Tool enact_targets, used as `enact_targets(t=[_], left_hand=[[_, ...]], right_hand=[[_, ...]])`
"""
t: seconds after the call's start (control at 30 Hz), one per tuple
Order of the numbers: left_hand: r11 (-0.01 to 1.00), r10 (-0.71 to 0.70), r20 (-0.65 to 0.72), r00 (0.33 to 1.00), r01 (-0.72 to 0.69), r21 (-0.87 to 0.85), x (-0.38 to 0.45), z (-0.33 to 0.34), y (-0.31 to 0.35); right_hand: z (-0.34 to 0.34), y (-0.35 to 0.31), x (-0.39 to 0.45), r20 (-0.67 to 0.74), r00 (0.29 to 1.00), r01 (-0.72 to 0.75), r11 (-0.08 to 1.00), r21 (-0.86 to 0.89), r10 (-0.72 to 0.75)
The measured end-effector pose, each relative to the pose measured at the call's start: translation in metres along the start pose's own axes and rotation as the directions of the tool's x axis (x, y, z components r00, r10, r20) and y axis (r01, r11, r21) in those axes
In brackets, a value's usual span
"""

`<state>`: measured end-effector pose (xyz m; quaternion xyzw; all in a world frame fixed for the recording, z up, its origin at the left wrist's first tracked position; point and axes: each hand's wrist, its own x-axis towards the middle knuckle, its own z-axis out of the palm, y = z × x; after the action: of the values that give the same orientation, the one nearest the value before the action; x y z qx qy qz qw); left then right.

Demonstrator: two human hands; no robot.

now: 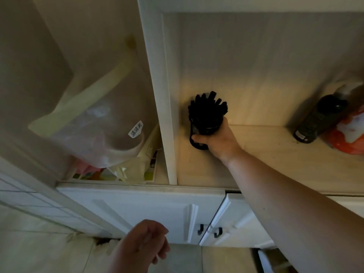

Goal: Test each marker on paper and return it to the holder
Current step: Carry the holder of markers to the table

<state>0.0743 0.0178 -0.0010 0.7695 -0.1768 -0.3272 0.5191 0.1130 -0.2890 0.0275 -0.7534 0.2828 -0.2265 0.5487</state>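
A person's right hand grips a round black holder bristling with black markers on a pale wood-grain shelf, far left beside the white divider. The left hand hangs near, loosely curled, holding nothing. A dark labelled bottle, its writing unreadable, stands at far right.

A black holder packed with upright black markers stands tilted on the pale shelf.

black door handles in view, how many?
2. Both sit on the white lower cabinet doors below the shelf: one handle on the left door's right edge, the other handle on the adjoining door. More may lie outside the frame.
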Motion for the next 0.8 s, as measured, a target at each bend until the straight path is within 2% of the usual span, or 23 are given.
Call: enact_targets(t=[0.2, 0.33, 0.47, 0.63, 0.8], left_hand=[[1.000, 0.011, 0.161, 0.987, -0.014, 0.016, 0.033, -0.023, 0.004], [0.999, 0.006, 0.257, 0.966, -0.019, 0.050, 0.054, -0.025, 0.004], [0.994, 0.006, 0.388, 0.922, -0.046, 0.095, 0.072, -0.018, 0.010], [0.986, 0.034, 0.537, 0.843, -0.115, 0.117, 0.085, 0.008, 0.018], [0.974, 0.036, 0.657, 0.753, -0.173, 0.144, 0.073, 0.037, 0.016]], right_hand=[[-0.013, -0.001, -0.012, -0.085, 0.996, -0.033, 0.999, -0.010, 0.032], [-0.028, -0.006, -0.053, -0.252, 0.967, -0.022, 0.996, 0.086, 0.043], [-0.043, -0.011, -0.116, -0.357, 0.932, -0.027, 0.995, 0.096, 0.060], [-0.051, 0.005, -0.211, -0.485, 0.859, -0.101, 0.983, 0.154, 0.165], [-0.044, 0.029, -0.302, -0.588, 0.739, -0.233, 0.944, 0.234, 0.329]])
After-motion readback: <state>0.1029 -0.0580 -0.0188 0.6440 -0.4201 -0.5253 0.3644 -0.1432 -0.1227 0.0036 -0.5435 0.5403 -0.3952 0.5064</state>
